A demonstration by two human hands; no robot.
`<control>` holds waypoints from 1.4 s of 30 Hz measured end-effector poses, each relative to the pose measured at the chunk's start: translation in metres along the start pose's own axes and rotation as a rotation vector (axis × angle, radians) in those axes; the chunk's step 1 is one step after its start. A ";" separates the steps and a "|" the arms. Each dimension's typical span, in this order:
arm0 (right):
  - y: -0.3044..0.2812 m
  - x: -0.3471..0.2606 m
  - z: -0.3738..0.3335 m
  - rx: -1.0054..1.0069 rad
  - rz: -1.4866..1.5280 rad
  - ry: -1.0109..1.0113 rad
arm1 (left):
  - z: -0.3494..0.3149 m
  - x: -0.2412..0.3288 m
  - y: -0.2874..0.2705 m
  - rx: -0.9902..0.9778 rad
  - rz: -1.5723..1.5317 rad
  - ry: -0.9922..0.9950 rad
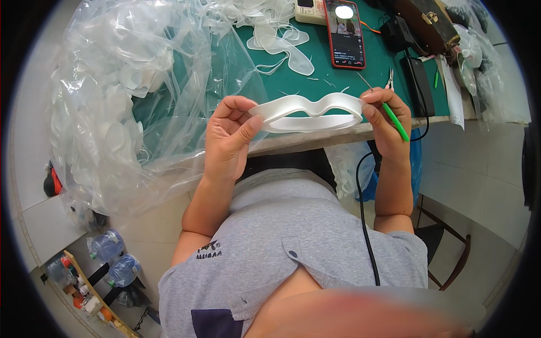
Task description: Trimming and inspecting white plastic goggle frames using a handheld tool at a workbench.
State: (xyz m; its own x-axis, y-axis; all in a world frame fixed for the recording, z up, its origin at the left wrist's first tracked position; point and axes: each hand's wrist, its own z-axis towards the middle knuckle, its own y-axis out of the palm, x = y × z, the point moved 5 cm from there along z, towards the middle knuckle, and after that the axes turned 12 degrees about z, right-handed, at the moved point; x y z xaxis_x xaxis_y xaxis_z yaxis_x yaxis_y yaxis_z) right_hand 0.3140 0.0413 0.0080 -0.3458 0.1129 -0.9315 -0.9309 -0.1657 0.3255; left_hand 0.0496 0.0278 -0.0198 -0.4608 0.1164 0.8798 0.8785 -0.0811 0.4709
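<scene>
Between my two hands, just above the table's near edge, is a white, soft-looking goggle-shaped frame (304, 105) with a nose dip in its middle and a band looping below. My left hand (230, 135) pinches its left end between thumb and fingers. At the other end, my right hand (390, 121) closes thumb and fingertips on the frame. The same hand also keeps a green-handled pick (396, 121) in its fingers, its thin metal tip pointing up and left. More translucent white goggle-shaped pieces (287, 52) lie beyond on the green mat.
A big clear plastic bag (186, 112) of white pieces covers the left side of the green table (332, 83). At the back are a phone (345, 42) in a red case, small pliers (390, 79) and a black adapter (396, 32). A black cable (360, 191) hangs before me.
</scene>
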 end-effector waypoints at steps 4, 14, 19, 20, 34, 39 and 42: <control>-0.001 0.002 0.001 0.006 -0.017 -0.015 | 0.001 -0.002 -0.002 -0.003 0.001 -0.013; -0.003 0.021 -0.001 0.159 0.174 0.198 | 0.003 -0.010 -0.007 -0.029 -0.183 -0.159; -0.001 0.027 0.000 0.147 0.186 0.198 | 0.001 -0.011 -0.013 -0.027 -0.147 -0.143; -0.001 0.028 0.000 0.151 0.190 0.203 | 0.001 -0.011 -0.014 -0.029 -0.142 -0.138; -0.006 0.037 -0.002 0.212 0.267 0.190 | 0.002 -0.022 -0.019 -0.054 -0.387 -0.289; -0.008 0.035 -0.001 0.237 0.260 0.207 | 0.006 -0.023 -0.014 -0.066 -0.453 -0.327; -0.010 0.029 -0.004 0.201 0.264 0.165 | 0.008 -0.025 -0.010 -0.109 -0.458 -0.340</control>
State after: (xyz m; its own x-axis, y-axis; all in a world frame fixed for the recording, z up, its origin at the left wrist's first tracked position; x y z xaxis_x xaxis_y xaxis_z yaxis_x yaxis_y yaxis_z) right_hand 0.3139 0.0420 -0.0225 -0.5692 -0.0703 -0.8192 -0.8221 0.0294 0.5686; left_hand 0.0532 0.0332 -0.0475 -0.7090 0.4733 0.5227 0.5723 -0.0467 0.8187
